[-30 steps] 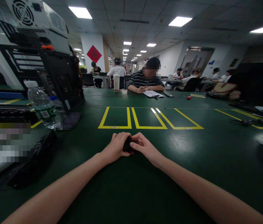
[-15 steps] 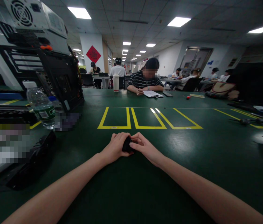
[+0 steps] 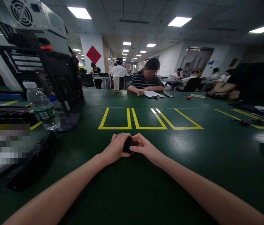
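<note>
A small black block-like object is between my hands, low over or on the green table; its exact kind cannot be made out. My left hand wraps round its left side, thumb at the bottom and fingers over the top. From the right, my right hand grips its edge, with the thumb on the near face and the fingertips behind. Parts of the object are covered by my fingers. Just beyond lie yellow tape outlines on the tabletop.
At left stand a water bottle and a black computer case with a power supply on top. A black strap-like item lies nearer. Across the table a person sits by a clipboard. A paper cup stands there.
My right thumb has shifted slightly down and left on the black object. Both hands otherwise keep their place. At the far right, another person's hand has moved a little.
</note>
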